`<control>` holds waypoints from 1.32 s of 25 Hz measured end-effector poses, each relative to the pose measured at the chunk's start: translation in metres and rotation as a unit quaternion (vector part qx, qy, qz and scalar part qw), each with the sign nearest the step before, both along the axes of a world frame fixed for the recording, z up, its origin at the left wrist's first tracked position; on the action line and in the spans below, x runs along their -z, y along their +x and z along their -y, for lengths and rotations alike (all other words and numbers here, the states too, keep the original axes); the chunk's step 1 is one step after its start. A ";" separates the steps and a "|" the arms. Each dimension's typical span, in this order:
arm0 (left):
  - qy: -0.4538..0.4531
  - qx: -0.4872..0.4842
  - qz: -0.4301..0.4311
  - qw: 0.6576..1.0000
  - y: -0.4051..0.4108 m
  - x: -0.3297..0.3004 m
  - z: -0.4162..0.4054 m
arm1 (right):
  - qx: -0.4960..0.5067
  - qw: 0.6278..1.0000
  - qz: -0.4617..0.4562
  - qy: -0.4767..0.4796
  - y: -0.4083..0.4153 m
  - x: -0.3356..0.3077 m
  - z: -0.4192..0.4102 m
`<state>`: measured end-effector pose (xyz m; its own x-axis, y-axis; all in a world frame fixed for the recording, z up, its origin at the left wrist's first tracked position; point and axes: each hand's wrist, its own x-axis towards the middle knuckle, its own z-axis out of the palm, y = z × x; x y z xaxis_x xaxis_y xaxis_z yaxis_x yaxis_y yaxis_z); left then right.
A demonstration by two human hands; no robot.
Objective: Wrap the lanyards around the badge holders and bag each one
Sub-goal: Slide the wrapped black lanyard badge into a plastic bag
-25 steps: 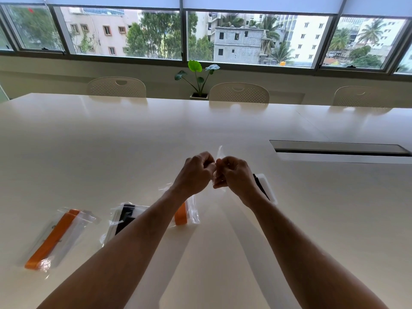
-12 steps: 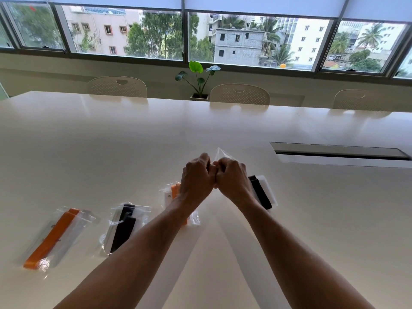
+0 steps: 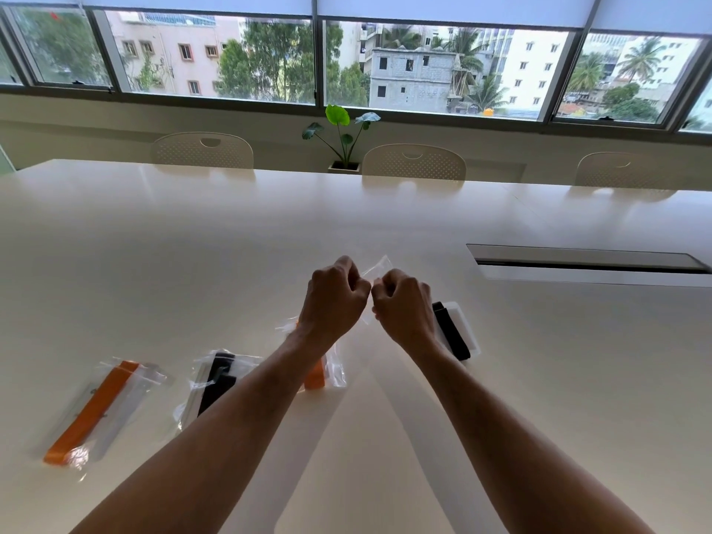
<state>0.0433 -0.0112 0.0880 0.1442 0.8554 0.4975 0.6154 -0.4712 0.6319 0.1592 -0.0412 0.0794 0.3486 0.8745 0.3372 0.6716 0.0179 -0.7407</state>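
A small clear plastic bag (image 3: 375,265) is held above the white table (image 3: 192,244) between both hands. My left hand (image 3: 334,298) and my right hand (image 3: 402,304) pinch its edge, knuckles a little apart. Just right of my right wrist lies a badge holder wrapped in a black lanyard (image 3: 451,335), unbagged. Under my left forearm sits a bagged orange-lanyard badge (image 3: 316,373), partly hidden. Further left lie a bagged black-lanyard badge (image 3: 215,385) and a bagged orange-lanyard badge (image 3: 96,408).
A recessed cable slot (image 3: 585,262) is set into the table at the right. Three white chairs stand along the far edge, with a potted plant (image 3: 344,142) on the sill behind them.
My hands have drawn slightly apart on the clear bag. The view has shifted a little, and more of the black-lanyard badge shows beside my right wrist.
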 end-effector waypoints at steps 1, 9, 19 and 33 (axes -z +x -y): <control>0.000 0.004 -0.002 1.000 0.000 0.000 0.000 | 0.007 1.000 0.015 0.013 0.001 0.001 0.001; 0.011 0.016 -0.009 1.000 0.001 -0.001 0.003 | -0.010 0.993 0.042 0.110 0.001 0.007 0.001; 0.018 0.032 -0.022 0.999 0.000 0.002 0.005 | -0.010 0.995 0.087 0.052 0.009 0.010 0.000; 0.000 0.205 -0.088 0.975 -0.022 0.001 -0.011 | -0.046 0.997 0.050 0.044 0.020 0.005 0.004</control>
